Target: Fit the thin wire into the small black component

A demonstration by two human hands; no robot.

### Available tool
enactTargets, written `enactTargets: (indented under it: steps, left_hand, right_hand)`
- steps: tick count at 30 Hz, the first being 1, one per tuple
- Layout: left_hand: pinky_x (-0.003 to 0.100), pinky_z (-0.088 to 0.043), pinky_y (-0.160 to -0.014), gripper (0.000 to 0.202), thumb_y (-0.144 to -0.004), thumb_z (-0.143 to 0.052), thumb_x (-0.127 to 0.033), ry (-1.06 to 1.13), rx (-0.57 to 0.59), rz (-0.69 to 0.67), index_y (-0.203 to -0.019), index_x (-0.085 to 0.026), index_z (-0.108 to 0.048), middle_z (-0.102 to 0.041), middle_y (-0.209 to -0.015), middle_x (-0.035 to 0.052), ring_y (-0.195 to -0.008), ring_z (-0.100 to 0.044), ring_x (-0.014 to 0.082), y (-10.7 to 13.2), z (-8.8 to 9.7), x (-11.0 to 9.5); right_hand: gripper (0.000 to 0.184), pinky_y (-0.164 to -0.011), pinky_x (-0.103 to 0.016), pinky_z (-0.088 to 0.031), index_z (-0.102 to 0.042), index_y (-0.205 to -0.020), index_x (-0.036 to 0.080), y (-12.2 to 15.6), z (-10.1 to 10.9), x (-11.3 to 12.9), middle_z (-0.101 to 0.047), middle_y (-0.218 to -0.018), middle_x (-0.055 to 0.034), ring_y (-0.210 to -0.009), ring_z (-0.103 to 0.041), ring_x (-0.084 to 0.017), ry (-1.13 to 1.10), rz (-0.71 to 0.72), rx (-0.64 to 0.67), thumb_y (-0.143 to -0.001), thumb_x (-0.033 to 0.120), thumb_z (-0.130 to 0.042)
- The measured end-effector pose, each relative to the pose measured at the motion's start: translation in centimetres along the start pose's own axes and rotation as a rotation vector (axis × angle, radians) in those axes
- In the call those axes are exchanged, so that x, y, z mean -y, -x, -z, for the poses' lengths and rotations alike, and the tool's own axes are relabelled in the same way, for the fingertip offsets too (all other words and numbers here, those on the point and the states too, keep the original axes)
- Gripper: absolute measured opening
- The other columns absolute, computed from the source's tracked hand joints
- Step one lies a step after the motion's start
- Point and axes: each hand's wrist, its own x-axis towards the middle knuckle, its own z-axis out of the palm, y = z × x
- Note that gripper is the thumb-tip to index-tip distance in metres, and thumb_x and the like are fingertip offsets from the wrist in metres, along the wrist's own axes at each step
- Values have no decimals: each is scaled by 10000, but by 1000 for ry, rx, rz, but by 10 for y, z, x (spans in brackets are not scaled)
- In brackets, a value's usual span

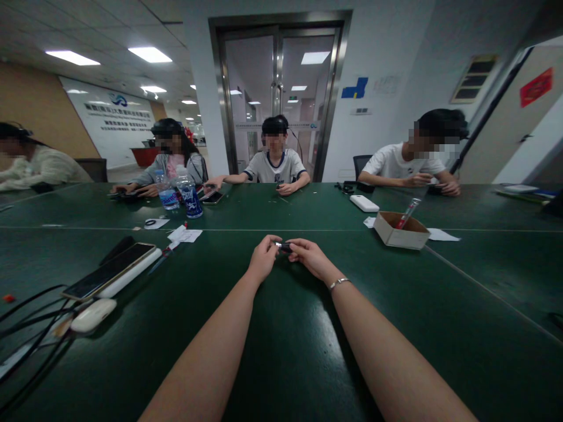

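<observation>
Over the green table (281, 328), both my hands meet at a small black object with a silver end (285, 248). It looks like a short stick, too small to tell its exact kind. My left hand (263, 259) pinches the silver end between thumb and forefinger. At the black end, my right hand (311, 257) grips with its fingertips, which hide part of it. A silver bracelet (339, 283) circles my right wrist.
On the left lie a phone (116, 269), a white case (94, 315), cables and papers (187, 235). Two bottles (189, 193) stand beyond them. A cardboard box (402, 231) holding a red-ended tube (408, 214) is at right, near a white power bank (364, 203). Several people sit around the table.
</observation>
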Motion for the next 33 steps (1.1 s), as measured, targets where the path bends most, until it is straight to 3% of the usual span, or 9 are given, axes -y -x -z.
enactTargets:
  steps: [3, 7, 12, 16, 21, 33]
  left_hand:
    - [225, -369, -553, 232, -851, -444, -320, -31, -3, 15, -974, -195, -596, -522, -619, -24, -560, -486, 120, -1, 0, 1]
    - [239, -393, -619, 231, -834, -505, -311, -132, -45, -25, -1019, -214, -604, -596, -770, 5, -656, -534, 132, 2, 2, -3]
    - [245, -365, -577, 257, -882, -445, -407, -200, -44, 12, -961, -226, -609, -573, -669, -9, -611, -523, 144, 5, 6, -9]
    - [244, -394, -633, 208, -841, -469, -252, -187, -84, -4, -995, -220, -606, -611, -870, 21, -743, -559, 149, 5, 7, -12]
    - [255, -344, -563, 253, -888, -404, -370, -224, -53, 60, -962, -234, -605, -544, -653, -12, -601, -511, 154, 5, 7, -11]
    - [260, -384, -627, 278, -874, -367, -279, -303, 12, 10, -1001, -224, -608, -590, -765, 10, -679, -528, 160, 5, 5, -11]
  right_hand:
    - [339, -568, -238, -508, -672, -932, 153, 0, 1, 1, -678, -847, -55, -610, -614, -121, 20, -9, 31, -647, 254, -826]
    - [339, -561, -226, -503, -666, -940, 158, 0, 1, 1, -670, -798, -39, -639, -624, -128, 39, -4, 36, -645, 227, -820]
    - [320, -580, -219, -511, -667, -943, 164, 0, 0, 1, -678, -819, -41, -667, -633, -128, 49, -2, 57, -654, 192, -802]
    - [308, -587, -203, -512, -667, -944, 160, 1, 0, 2, -674, -783, -28, -658, -635, -119, 50, -2, 49, -660, 159, -785]
    - [302, -605, -193, -516, -665, -961, 157, 1, 0, 2, -680, -824, -36, -676, -639, -113, 51, -11, 68, -677, 137, -765]
    - [323, -615, -201, -505, -648, -978, 151, -1, 2, -1, -669, -861, -43, -692, -624, -111, 41, -3, 87, -680, 147, -773]
